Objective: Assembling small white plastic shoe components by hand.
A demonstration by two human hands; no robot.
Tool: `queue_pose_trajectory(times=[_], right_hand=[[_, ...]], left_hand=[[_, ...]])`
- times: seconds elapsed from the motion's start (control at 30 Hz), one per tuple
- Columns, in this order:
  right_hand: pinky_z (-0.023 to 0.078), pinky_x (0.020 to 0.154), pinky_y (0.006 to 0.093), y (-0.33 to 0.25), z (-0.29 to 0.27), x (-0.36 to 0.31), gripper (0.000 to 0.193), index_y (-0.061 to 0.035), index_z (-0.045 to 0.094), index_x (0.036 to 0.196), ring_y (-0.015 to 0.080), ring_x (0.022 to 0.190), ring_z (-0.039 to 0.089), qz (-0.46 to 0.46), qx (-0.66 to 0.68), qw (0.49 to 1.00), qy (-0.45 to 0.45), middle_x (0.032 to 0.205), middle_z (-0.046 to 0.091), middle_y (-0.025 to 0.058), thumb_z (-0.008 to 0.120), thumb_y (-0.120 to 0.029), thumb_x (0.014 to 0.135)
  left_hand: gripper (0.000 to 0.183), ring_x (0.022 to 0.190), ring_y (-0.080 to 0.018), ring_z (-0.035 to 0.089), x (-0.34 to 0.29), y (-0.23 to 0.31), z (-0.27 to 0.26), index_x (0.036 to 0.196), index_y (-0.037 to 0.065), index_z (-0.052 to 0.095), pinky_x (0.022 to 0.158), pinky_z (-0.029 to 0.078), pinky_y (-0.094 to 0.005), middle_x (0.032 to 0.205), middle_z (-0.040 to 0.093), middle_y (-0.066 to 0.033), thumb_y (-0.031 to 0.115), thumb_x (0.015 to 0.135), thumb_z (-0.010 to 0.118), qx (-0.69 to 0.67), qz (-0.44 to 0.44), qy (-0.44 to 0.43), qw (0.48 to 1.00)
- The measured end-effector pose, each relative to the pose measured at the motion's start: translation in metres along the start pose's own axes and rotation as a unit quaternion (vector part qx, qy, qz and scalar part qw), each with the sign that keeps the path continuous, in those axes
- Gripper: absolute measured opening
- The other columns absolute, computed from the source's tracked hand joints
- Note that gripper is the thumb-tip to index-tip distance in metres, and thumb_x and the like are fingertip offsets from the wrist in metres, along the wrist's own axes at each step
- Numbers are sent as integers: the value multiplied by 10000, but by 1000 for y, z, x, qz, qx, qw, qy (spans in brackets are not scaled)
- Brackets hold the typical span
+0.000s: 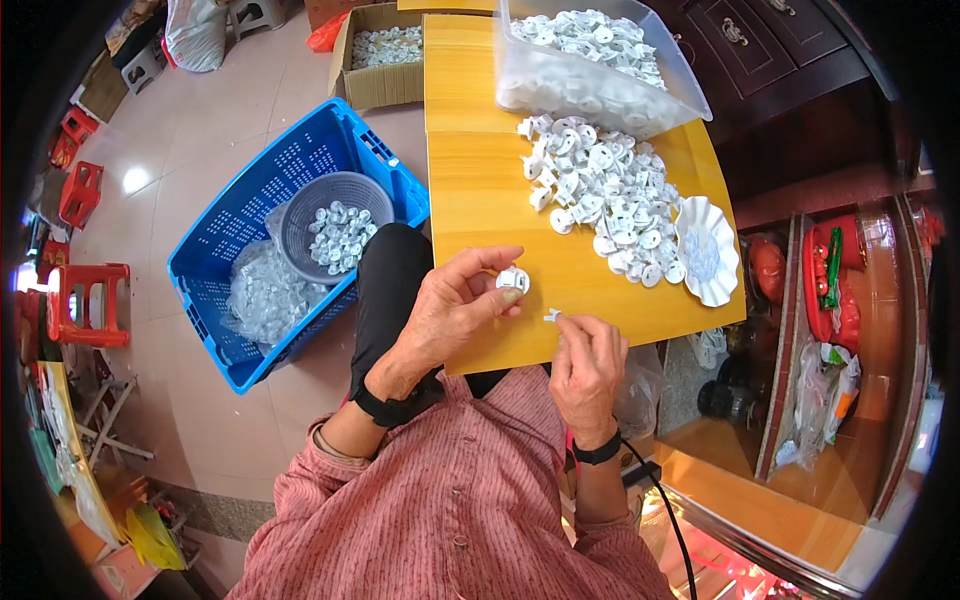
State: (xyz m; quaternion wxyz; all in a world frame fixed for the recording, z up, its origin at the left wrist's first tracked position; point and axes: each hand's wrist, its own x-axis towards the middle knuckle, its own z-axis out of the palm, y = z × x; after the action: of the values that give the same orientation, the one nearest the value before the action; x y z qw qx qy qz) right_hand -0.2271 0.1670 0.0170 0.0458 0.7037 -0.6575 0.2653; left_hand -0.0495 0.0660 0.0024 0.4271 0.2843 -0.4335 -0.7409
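Observation:
Between thumb and fingers, my left hand [455, 308] pinches a small round white plastic part [513, 280] with a slot in its face. To its right, my right hand [588, 368] is closed on a tiny translucent forked clip [552, 315], which points toward the white part without touching it. Both hands are over the near edge of the yellow wood-grain table [480, 190]. Beyond them lies a loose pile of similar white parts [610, 190]. A white fluted dish [707, 250] of small clear pieces sits at the pile's right.
A clear plastic bin [600, 95] of white parts stands at the table's far end. On the floor at left, a blue crate [225, 190] holds a grey basket [290, 225] and a plastic bag [262, 290] of parts. Behind is a cardboard box [385, 88]; shelves [790, 340] stand right.

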Motion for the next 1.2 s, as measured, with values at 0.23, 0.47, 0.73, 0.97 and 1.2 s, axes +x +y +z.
queue_pose_trajectory(times=[0.23,0.47,0.73,0.97,1.2], right_hand=[[411,808,420,-1,-1,-6,275,-26,680,1026,266,900,571,-35,-12,999,-20,998,590,72,664,21,756],[413,844,436,3,-5,-12,331,2,651,1072,287,940,573,-16,29,999,-13,1034,595,98,634,38,743],[410,866,454,4,-13,-11,460,25,617,1139,315,983,557,-37,29,997,-59,1092,577,130,609,28,679],[407,861,452,3,-13,-9,501,27,604,1166,315,991,547,-31,8,997,-68,1113,568,128,600,35,666],[415,851,434,8,-15,-16,399,6,636,1097,287,963,557,-37,15,997,-73,1078,579,99,698,24,704]], left_hand=[[280,853,-123,654,1,-1,-2,1206,-10,599,778,551,-255,993,668,-66,30,933,644,-28,-36,-8,999],[305,866,-151,669,1,4,0,1227,-5,595,772,562,-263,996,657,-66,72,937,652,-62,-70,-1,996],[289,887,-163,676,2,-1,-2,1231,-1,601,772,572,-269,1018,661,-74,65,951,624,-79,-79,-2,994],[252,900,-173,682,2,-4,-5,1201,-10,608,769,581,-275,1093,672,-114,67,962,608,-105,-85,-2,991],[250,895,-201,701,3,-5,-8,1204,-36,589,773,601,-286,1099,667,-180,83,985,567,-163,-90,-11,982]])
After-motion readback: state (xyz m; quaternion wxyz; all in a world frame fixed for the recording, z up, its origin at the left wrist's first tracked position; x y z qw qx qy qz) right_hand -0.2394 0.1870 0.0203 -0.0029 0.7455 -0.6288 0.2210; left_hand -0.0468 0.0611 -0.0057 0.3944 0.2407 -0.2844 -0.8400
